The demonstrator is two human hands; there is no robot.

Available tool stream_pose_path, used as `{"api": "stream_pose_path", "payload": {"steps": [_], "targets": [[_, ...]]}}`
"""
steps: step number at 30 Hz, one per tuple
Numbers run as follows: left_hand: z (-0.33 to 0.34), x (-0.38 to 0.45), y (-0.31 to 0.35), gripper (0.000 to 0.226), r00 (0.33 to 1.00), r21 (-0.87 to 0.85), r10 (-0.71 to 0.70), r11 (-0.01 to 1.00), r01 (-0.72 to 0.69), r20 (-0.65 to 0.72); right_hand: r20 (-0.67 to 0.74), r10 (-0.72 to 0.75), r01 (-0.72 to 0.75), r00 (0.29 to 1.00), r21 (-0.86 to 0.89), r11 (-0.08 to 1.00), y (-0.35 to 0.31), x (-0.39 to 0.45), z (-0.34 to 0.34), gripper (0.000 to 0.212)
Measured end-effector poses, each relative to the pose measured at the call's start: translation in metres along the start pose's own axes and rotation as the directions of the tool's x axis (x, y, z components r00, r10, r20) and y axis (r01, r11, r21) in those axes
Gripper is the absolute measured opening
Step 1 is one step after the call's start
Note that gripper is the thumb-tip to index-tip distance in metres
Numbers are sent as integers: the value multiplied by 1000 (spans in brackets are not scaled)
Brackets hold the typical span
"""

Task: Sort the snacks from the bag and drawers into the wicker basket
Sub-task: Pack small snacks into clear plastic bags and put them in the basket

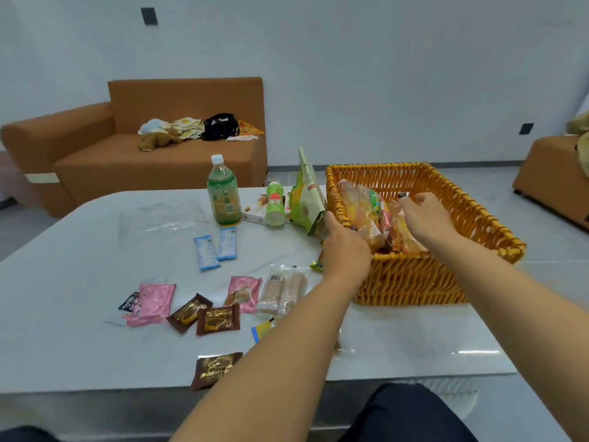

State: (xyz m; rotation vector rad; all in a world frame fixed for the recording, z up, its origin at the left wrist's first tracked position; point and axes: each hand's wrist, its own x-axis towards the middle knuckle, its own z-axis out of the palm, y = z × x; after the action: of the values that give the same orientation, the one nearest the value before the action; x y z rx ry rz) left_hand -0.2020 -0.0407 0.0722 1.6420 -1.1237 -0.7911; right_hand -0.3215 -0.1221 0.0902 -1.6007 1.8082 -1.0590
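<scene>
Both arms reach forward to the wicker basket (414, 275). The left hand (345, 250) grips its near-left rim, fingers curled over the edge. The right hand (427, 218) is inside, fingers pinching the clear orange snack bags (373, 215) that lie there. Left of the left hand on the white table (79, 330) lie two blue packets (215, 250), three brown packets (216, 319), two pink ones (153, 303) and a clear cracker pack (283, 291). Beyond stand one green bottle (223, 196), a small green cup (274, 204) and a green pouch (307, 199).
</scene>
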Motion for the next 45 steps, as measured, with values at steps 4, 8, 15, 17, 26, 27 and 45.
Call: {"api": "stream_pose_path", "payload": {"steps": [4,8,15,17,26,27,45], "targets": [[-41,-15,-7,69,994,61,29,998,-35,105,-86,-245,256,966,146,956,-18,-56,6,30],[-101,-39,-29,71,985,161,90,980,-114,148,-119,-494,507,861,139,851,-24,-114,36,20],[-200,-75,-82,76,989,254,20,966,-56,144,212,-521,532,827,5,846,-29,-161,100,32],[-219,-82,-105,73,995,193,2,981,-20,97,341,-438,480,832,-47,876,-19,-181,118,47],[-246,-101,-189,53,964,-52,-42,998,29,-262,713,-393,751,581,-283,597,16,-233,173,95],[-249,-98,-185,55,972,-10,5,1000,-8,-233,727,-370,754,579,-304,582,17,-233,179,99],[-300,124,-220,54,957,497,63,863,89,-281,728,-402,717,555,-175,674,-33,-166,242,65]]}}
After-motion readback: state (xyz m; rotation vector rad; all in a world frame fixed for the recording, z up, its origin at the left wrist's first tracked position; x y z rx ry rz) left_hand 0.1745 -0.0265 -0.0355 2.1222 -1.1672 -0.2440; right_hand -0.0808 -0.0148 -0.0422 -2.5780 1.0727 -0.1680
